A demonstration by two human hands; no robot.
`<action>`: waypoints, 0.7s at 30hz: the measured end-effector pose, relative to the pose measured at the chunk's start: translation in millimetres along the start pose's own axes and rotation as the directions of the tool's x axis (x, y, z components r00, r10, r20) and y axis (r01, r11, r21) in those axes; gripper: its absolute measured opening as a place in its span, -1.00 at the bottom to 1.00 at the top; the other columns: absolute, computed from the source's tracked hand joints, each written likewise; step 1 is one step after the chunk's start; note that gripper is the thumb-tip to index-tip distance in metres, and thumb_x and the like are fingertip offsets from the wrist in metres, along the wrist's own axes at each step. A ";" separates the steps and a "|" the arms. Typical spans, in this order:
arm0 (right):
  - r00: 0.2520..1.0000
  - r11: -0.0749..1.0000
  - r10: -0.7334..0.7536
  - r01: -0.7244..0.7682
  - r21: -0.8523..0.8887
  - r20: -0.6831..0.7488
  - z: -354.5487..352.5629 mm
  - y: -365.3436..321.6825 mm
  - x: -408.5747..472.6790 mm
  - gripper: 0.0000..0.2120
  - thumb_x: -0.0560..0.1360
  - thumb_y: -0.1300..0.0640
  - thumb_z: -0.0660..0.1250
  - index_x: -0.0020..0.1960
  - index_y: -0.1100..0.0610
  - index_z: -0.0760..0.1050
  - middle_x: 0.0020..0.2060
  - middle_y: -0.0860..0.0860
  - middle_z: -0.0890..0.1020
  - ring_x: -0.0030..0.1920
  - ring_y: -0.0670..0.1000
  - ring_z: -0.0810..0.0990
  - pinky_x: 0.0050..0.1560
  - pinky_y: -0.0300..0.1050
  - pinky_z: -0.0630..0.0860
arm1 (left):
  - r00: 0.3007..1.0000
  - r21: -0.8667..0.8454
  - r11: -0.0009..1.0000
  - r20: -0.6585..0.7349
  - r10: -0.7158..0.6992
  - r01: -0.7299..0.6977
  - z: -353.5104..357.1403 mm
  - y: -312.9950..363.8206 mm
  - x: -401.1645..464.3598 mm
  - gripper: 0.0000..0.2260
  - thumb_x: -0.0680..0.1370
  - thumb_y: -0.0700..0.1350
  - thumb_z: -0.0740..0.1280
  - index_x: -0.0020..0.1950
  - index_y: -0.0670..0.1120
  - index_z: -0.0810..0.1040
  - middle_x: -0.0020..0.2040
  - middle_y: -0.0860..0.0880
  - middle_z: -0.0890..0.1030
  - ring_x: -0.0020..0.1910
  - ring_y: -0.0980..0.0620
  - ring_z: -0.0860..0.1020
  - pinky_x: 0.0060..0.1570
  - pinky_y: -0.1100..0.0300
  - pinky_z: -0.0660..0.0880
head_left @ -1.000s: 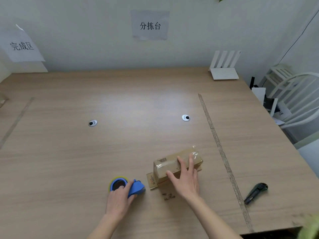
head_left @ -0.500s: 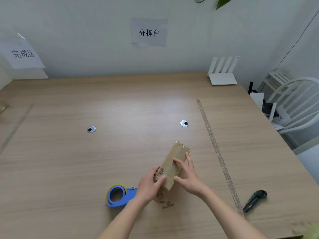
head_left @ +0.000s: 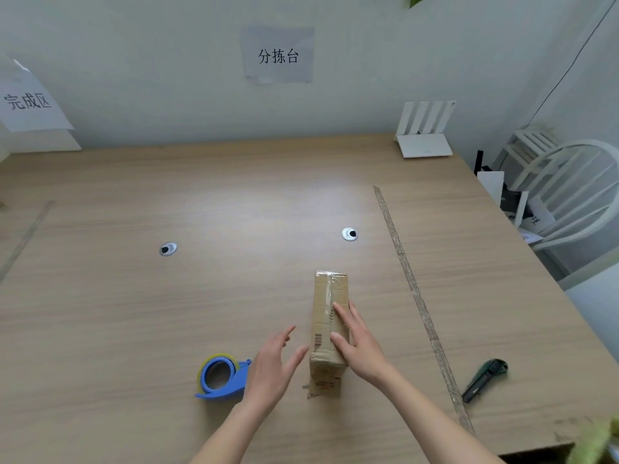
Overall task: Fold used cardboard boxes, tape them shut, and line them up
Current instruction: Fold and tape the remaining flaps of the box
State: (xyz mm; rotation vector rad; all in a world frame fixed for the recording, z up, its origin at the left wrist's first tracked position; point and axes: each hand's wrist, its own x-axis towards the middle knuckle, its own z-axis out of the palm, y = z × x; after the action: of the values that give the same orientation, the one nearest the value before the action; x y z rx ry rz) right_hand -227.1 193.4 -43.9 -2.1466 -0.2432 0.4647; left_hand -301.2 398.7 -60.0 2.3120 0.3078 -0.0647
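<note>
On the wooden table (head_left: 134, 329), near the front edge, lies the long narrow brown cardboard box (head_left: 330, 313), its length pointing away from the person, clear tape along its top seam. Near end looks unsealed: a flap w/ red print sticks out flat on the table toward the person.

Step in hand, as I judge it: taping the box shut, top seam done, near end next. Next move prob. calls for folding that flap up, then getting the blue plastic tape dispenser w/ its yellow-edged roll (head_left: 221, 376), just left of the box.

Right hand (head_left: 360, 346): fingers straight, lying flat on the box top and right side, thumb on top; steadies, doesn't clutch. Left hand (head_left: 274, 366): open, fingers spread, holding nothing, thumb tip v. close to the box's left side; contact unclear. It sits btw. dispenser and box.

Black-and-green utility knife (head_left: 484, 380) lies well apart, right of the tape strip.
</note>
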 end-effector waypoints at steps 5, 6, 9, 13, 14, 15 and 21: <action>0.999 0.998 -0.002 -0.001 -0.067 -0.048 -0.2 -4.3 -4.4 -0.43 0.63 0.06 0.30 0.57 -0.19 0.21 0.63 -0.10 0.01 0.59 -0.17 0.01 0.43 -0.29 0.08 | 0.987 0.400 0.916 -0.126 0.101 -0.043 -15.5 -70.0 -29.1 -0.35 0.43 0.38 0.32 0.44 0.11 0.42 0.03 0.06 0.55 -0.20 0.03 0.53 -0.20 0.14 0.51; 0.999 0.998 -0.004 0.001 -0.070 -0.050 0.7 -5.2 -5.2 -0.43 0.62 0.06 0.31 0.57 -0.20 0.21 0.63 -0.10 0.01 0.60 -0.17 0.01 0.43 -0.28 0.09 | 0.990 0.458 0.888 -0.111 0.092 -0.031 -14.8 -83.9 -35.4 -0.30 0.38 0.37 0.38 0.45 0.11 0.39 0.04 0.01 0.55 -0.23 0.00 0.54 -0.21 0.11 0.53; 0.998 0.997 0.000 -0.005 -0.071 -0.069 3.7 -7.3 -7.4 -0.43 0.61 0.06 0.31 0.56 -0.20 0.22 0.63 -0.10 0.03 0.59 -0.17 0.03 0.43 -0.26 0.12 | 0.997 0.570 0.821 -0.078 0.008 0.038 -9.7 -109.2 -46.0 -0.08 0.15 0.27 0.63 0.46 0.12 0.42 -0.09 -0.08 0.54 -0.34 -0.04 0.47 -0.27 0.07 0.53; 0.995 0.995 0.004 -0.014 -0.099 -0.096 3.4 -10.9 -14.1 -0.42 0.61 0.05 0.30 0.56 -0.21 0.21 0.63 -0.13 0.01 0.59 -0.17 0.03 0.42 -0.19 0.19 | 0.997 0.613 0.787 -0.080 -0.018 0.064 -10.0 -116.7 -37.4 -0.20 0.22 0.18 0.63 0.43 0.10 0.50 -0.36 0.04 0.35 -0.43 0.01 0.27 -0.30 0.06 0.49; 0.995 0.994 0.007 -0.018 -0.109 -0.100 2.8 -11.9 -16.0 -0.41 0.61 0.05 0.30 0.57 -0.21 0.20 0.63 -0.14 0.00 0.59 -0.16 0.03 0.44 -0.16 0.20 | 0.998 0.607 0.792 -0.059 -0.029 0.059 -11.8 -117.4 -34.8 -0.27 0.30 0.15 0.60 0.44 0.11 0.49 -0.36 0.04 0.34 -0.43 -0.01 0.27 -0.31 0.07 0.45; 0.994 0.992 0.010 -0.022 -0.123 -0.104 1.9 -13.1 -17.9 -0.41 0.61 0.04 0.30 0.58 -0.21 0.19 0.63 -0.15 -0.01 0.60 -0.15 0.02 0.45 -0.12 0.21 | 0.998 0.595 0.801 -0.031 -0.047 0.056 -14.7 -115.2 -32.8 -0.35 0.40 0.15 0.52 0.47 0.12 0.45 -0.34 0.03 0.35 -0.41 -0.02 0.30 -0.33 0.08 0.38; 0.984 0.936 -0.075 0.014 -0.352 -0.160 -0.9 -41.8 -17.7 -0.44 0.60 0.09 0.24 0.57 -0.10 0.22 0.62 -0.14 0.08 0.57 -0.08 0.16 0.49 -0.10 0.26 | 0.998 0.502 0.864 -0.028 0.058 -0.037 -50.0 -69.3 -20.5 -0.53 0.47 0.25 0.21 0.38 0.25 0.37 -0.27 0.10 0.37 -0.33 0.06 0.40 -0.33 0.18 0.31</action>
State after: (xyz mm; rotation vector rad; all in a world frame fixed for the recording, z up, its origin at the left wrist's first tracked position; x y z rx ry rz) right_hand -242.9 210.9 -5.1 -2.5084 -0.2947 0.2171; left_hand -340.2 476.6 -71.8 2.8436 0.2780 -0.0789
